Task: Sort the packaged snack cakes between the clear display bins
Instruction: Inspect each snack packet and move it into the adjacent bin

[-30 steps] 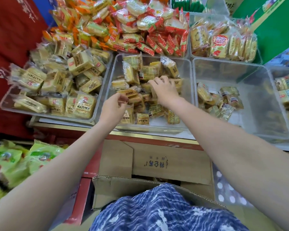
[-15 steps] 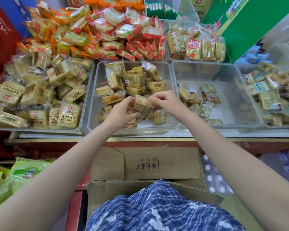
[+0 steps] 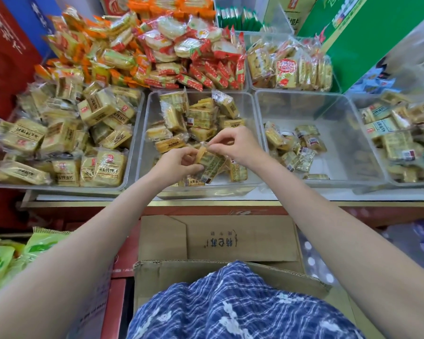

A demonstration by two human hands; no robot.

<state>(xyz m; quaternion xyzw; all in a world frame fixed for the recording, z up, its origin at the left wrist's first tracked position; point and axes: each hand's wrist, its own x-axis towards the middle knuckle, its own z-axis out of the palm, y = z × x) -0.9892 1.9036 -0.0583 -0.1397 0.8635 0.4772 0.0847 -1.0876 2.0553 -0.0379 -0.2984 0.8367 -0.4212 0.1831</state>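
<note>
Both forearms are bare, without sleeves; a blue-and-white checked garment [image 3: 242, 307] with small white motifs covers the torso.

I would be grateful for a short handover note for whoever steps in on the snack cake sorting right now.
Left hand and right hand together hold one snack cake packet above the middle bin.
The middle bin is about half full; the bin to its right holds a small pile on its left side.
Left: place this packet, then go on sorting. Which bin it belongs in I cannot tell.
</note>
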